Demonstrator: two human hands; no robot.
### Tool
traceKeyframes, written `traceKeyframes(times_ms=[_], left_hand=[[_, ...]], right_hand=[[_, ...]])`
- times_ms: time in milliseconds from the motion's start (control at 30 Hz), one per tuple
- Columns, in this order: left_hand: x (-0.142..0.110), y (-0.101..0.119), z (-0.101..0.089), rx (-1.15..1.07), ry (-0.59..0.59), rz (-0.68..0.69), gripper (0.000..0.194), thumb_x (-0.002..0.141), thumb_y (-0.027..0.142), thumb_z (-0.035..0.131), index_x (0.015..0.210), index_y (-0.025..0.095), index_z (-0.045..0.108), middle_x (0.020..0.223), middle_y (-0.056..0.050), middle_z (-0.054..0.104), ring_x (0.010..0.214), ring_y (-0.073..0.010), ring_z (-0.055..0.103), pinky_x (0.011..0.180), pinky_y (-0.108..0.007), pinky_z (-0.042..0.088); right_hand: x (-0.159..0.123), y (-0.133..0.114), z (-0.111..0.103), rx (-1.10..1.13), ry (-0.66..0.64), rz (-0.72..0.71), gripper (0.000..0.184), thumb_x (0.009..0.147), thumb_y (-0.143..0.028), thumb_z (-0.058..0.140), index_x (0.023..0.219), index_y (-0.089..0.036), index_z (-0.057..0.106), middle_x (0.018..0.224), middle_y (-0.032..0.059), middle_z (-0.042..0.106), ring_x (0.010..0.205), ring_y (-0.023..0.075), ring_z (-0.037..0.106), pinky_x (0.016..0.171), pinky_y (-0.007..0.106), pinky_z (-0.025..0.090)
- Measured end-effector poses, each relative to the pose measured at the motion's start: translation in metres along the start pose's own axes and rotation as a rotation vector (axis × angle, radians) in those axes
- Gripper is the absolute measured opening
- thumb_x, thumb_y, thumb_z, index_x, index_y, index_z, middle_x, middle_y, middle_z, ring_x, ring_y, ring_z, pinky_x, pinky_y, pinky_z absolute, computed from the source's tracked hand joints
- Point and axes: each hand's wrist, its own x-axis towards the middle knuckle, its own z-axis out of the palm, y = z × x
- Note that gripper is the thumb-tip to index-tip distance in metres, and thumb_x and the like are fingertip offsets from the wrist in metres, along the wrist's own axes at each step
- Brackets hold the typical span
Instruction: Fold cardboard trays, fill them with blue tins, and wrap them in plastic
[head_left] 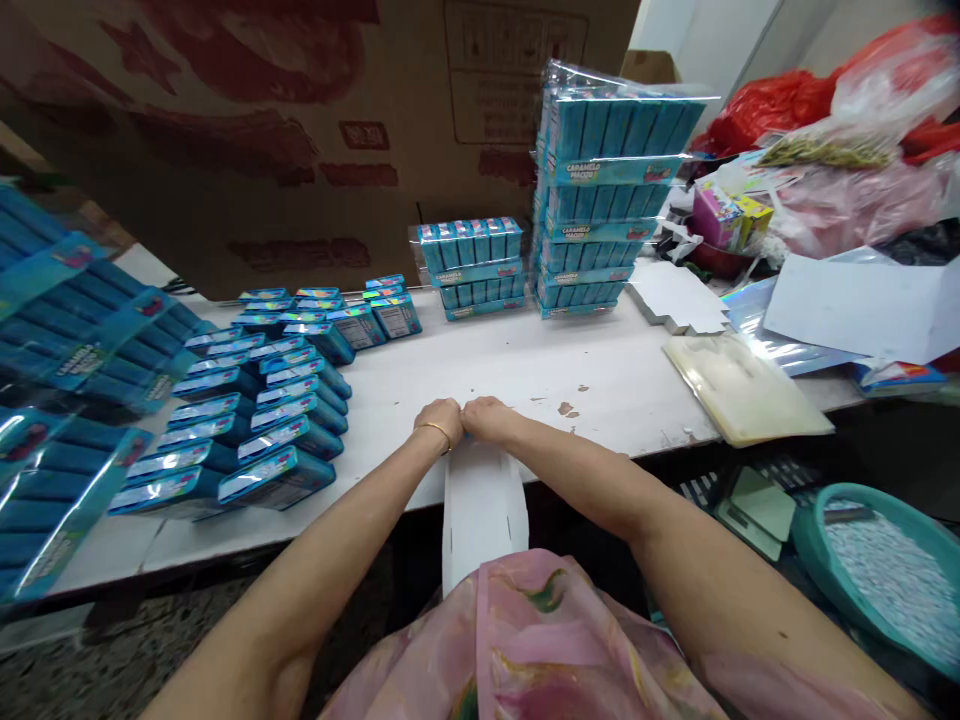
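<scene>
Side by side at the table's front edge, my left hand (439,420) and my right hand (487,417) are both closed on the far end of a long white cardboard piece (486,510). The piece stretches back toward my body, with its sides bent up or creased. A small patch of blue shows beneath the hands, suggesting a printed side. My fingertips are hidden behind my knuckles. A bracelet circles my left wrist. To the left stand rows of small blue boxes (289,475), lined up on the white table (390,440).
Clear-wrapped trays of blue boxes form a tall stack (585,205), a short stack (476,270) and a blurred stack (82,350). A large carton (285,150) stands behind. White card blanks (679,290), plastic sheets (742,385) and a teal basin (817,530) of small pieces are at right.
</scene>
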Motion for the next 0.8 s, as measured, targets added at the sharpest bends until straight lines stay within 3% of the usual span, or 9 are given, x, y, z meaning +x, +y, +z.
traceKeyframes(times_ms=[133,200,300,367,433,500,600,700,800], left_hand=[[-0.017,-0.013,-0.002,-0.012,0.022,0.024,0.037,0.066,0.021,0.052,0.102,0.017,0.058,0.099,-0.011,0.064,0.093,-0.0232,0.058,0.077,-0.030,0.045],[-0.041,-0.019,-0.001,-0.042,0.151,0.099,0.046,0.070,0.026,0.051,0.115,0.017,0.048,0.110,-0.009,0.058,0.101,-0.0211,0.054,0.082,-0.029,0.043],[-0.094,-0.019,0.010,-0.111,0.505,0.373,0.039,0.078,0.033,0.045,0.113,0.016,0.047,0.115,-0.010,0.054,0.106,-0.0217,0.049,0.086,-0.035,0.042],[-0.128,-0.012,0.025,-0.085,0.591,0.512,0.034,0.080,0.034,0.044,0.109,0.018,0.050,0.110,-0.009,0.056,0.102,-0.0212,0.051,0.086,-0.036,0.042],[-0.148,-0.005,0.045,-0.006,0.616,0.568,0.038,0.080,0.036,0.046,0.111,0.016,0.050,0.110,-0.012,0.056,0.099,-0.0227,0.052,0.084,-0.038,0.042],[-0.150,-0.002,0.064,0.085,0.654,0.537,0.040,0.080,0.034,0.047,0.114,0.013,0.049,0.111,-0.014,0.056,0.101,-0.0253,0.051,0.088,-0.042,0.039],[-0.127,-0.011,0.084,0.177,0.744,0.478,0.040,0.082,0.027,0.044,0.118,0.011,0.046,0.117,-0.016,0.053,0.110,-0.0289,0.046,0.097,-0.050,0.027],[-0.100,-0.031,0.089,0.190,0.808,0.549,0.047,0.083,0.019,0.042,0.128,0.013,0.034,0.120,-0.014,0.052,0.117,-0.0266,0.041,0.101,-0.049,0.022],[-0.088,-0.045,0.086,0.179,0.826,0.645,0.053,0.083,0.014,0.041,0.133,0.017,0.025,0.115,-0.009,0.056,0.112,-0.0211,0.046,0.101,-0.044,0.025]], right_hand=[[0.003,-0.006,0.001,0.058,-0.007,0.040,0.021,0.075,-0.011,0.052,0.094,-0.012,0.061,0.101,0.0149,0.062,0.099,0.0221,0.057,0.081,0.032,0.046],[0.005,0.002,-0.001,0.091,-0.029,0.086,0.020,0.074,-0.012,0.054,0.092,-0.012,0.062,0.101,0.0148,0.063,0.099,0.0226,0.057,0.080,0.032,0.046],[0.003,0.028,-0.001,0.140,-0.078,0.203,0.022,0.069,-0.014,0.059,0.090,-0.010,0.063,0.099,0.0169,0.063,0.094,0.0250,0.059,0.075,0.032,0.049],[-0.002,0.047,0.002,0.182,-0.111,0.299,0.027,0.066,-0.013,0.061,0.092,-0.009,0.063,0.098,0.0175,0.063,0.091,0.0261,0.060,0.070,0.031,0.050],[-0.009,0.060,0.009,0.239,-0.141,0.396,0.029,0.065,-0.013,0.060,0.093,-0.009,0.063,0.095,0.0163,0.064,0.085,0.0254,0.062,0.065,0.029,0.050],[-0.016,0.066,0.017,0.309,-0.163,0.483,0.026,0.067,-0.014,0.057,0.091,-0.009,0.064,0.088,0.0141,0.066,0.073,0.0225,0.064,0.058,0.027,0.050],[-0.023,0.065,0.027,0.405,-0.151,0.580,0.026,0.071,-0.017,0.052,0.093,-0.010,0.063,0.084,0.0124,0.067,0.068,0.0201,0.064,0.054,0.024,0.049],[-0.025,0.062,0.032,0.466,-0.107,0.642,0.031,0.071,-0.019,0.050,0.099,-0.011,0.061,0.093,0.0142,0.065,0.080,0.0231,0.063,0.058,0.026,0.049],[-0.021,0.060,0.034,0.510,-0.073,0.673,0.033,0.072,-0.020,0.049,0.102,-0.011,0.059,0.100,0.0156,0.063,0.090,0.0256,0.060,0.064,0.029,0.048]])
